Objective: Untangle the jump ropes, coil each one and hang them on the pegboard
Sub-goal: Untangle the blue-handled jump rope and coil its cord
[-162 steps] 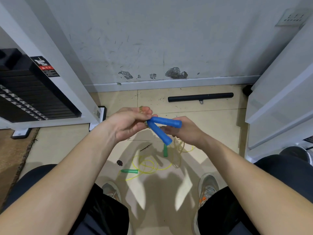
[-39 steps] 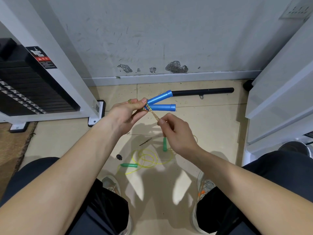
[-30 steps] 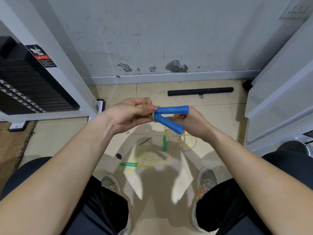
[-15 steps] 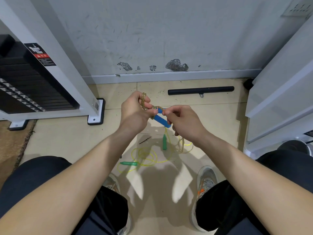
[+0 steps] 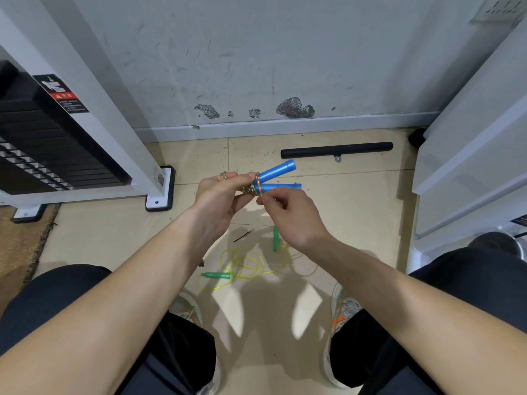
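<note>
My left hand (image 5: 221, 192) grips the two blue handles (image 5: 278, 172) of a jump rope together with its coiled golden cord; the handles point right and fan apart. Several turns of the golden cord (image 5: 254, 186) wrap the handles' near ends. My right hand (image 5: 288, 215) pinches the loose end of that cord just below the handles. On the floor beneath lies a second rope, yellow-green cord (image 5: 245, 263) in loose loops with two green handles (image 5: 216, 275); one green handle is partly hidden by my right wrist.
A black bar (image 5: 336, 149) lies on the tiles by the wall's skirting. A white-framed weight stack (image 5: 57, 143) stands at the left, a white cabinet (image 5: 470, 155) at the right. My knees and shoes frame the floor patch. A brown mat (image 5: 17, 240) lies far left.
The blue handles have swung up and out to the right, both showing again. My right hand has drawn back slightly and now pinches the cord below them.
</note>
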`<control>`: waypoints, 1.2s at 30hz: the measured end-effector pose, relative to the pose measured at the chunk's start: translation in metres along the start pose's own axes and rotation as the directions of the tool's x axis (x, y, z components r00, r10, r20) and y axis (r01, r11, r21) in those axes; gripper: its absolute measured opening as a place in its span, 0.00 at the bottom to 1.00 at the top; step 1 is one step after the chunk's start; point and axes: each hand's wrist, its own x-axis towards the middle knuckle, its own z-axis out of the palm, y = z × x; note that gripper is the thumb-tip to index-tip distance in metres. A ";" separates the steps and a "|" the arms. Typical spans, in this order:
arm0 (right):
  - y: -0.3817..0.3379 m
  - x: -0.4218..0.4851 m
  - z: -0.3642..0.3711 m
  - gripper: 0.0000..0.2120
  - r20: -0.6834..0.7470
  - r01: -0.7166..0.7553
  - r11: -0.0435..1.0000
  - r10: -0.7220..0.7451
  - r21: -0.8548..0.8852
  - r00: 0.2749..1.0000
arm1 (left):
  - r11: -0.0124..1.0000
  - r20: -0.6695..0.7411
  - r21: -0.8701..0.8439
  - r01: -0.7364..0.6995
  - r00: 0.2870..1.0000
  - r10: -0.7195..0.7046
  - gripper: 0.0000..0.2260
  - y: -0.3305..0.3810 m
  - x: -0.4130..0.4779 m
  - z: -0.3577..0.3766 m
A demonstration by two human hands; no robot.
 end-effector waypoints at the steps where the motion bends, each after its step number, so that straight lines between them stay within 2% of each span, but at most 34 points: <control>1: 0.000 0.000 0.000 0.11 0.003 0.011 1.000 -0.011 -0.012 1.000 | 1.000 0.022 0.014 0.023 1.000 -0.023 0.14 0.001 0.000 0.000; 6: 0.003 -0.001 -0.003 0.13 0.043 0.066 0.988 -0.061 -0.137 0.997 | 0.991 0.054 0.112 0.068 0.996 -0.074 0.13 -0.001 -0.001 -0.002; 10: 0.007 -0.004 -0.002 0.10 -0.009 0.079 0.951 -0.085 -0.299 0.996 | 0.996 0.015 0.063 0.065 0.998 -0.067 0.15 -0.002 0.000 -0.002; 13: 0.015 -0.001 -0.004 0.15 -0.019 0.052 0.963 -0.060 -0.264 0.998 | 0.996 0.018 0.021 0.088 0.996 -0.088 0.15 0.003 -0.002 -0.002; 18: 0.017 0.015 -0.029 0.10 0.184 0.086 0.988 -0.062 -0.129 0.981 | 0.983 0.160 0.101 0.152 0.973 -0.167 0.14 0.015 -0.004 -0.006; 22: 0.017 0.030 -0.056 0.13 0.289 0.142 0.960 -0.069 -0.241 0.955 | 0.958 0.260 0.286 0.029 0.960 -0.107 0.15 0.017 -0.008 -0.004; 25: 0.020 0.035 -0.065 0.19 0.332 0.149 0.925 -0.027 -0.350 0.943 | 0.898 0.380 0.436 -0.066 0.917 -0.117 0.14 0.016 -0.011 -0.002; 28: 0.020 0.037 -0.070 0.16 0.352 0.157 0.895 0.000 -0.417 0.936 | 0.782 0.472 0.585 -0.217 0.874 -0.111 0.16 0.014 -0.014 -0.002; 30: 0.017 0.036 -0.070 0.13 0.370 0.140 0.922 0.003 -0.361 0.929 | 0.666 0.507 0.673 -0.322 0.856 -0.098 0.18 0.012 -0.014 -0.003; 33: 0.013 0.033 -0.068 0.07 0.433 0.093 0.967 0.019 -0.237 0.901 | 0.525 0.525 0.752 -0.398 0.844 -0.112 0.20 0.008 -0.011 -0.003; 36: 0.010 0.030 -0.064 0.08 0.403 0.007 0.978 0.079 -0.208 0.912 | 0.402 0.486 0.805 -0.436 0.873 -0.027 0.21 0.001 -0.008 -0.002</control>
